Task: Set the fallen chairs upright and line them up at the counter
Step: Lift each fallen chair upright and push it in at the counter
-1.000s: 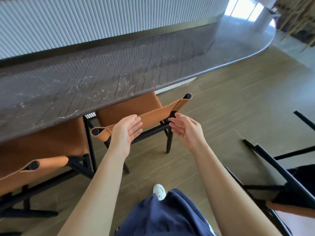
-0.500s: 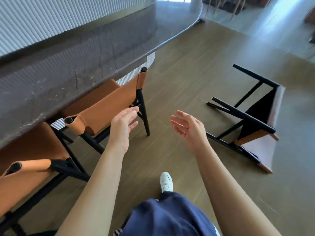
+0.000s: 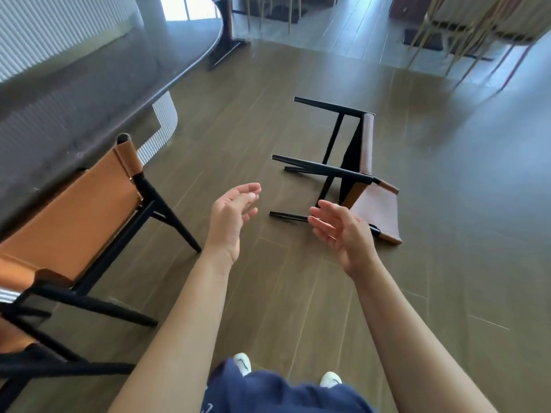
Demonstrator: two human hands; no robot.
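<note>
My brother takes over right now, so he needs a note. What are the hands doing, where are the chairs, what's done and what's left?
Hands: left hand and right hand are both open, holding nothing, raised toward the fallen chair.
Where: the fallen chair lies on its side on the floor, apart from the counter.
Done: the upright chair stands at the counter.
Left: lift the fallen chair and line it up beside the upright chair.

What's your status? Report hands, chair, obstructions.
Left hand, right hand open, holding nothing. Fallen chair on its side ahead, untouched. Upright chair at counter, left. No obstacle seen between.
</note>
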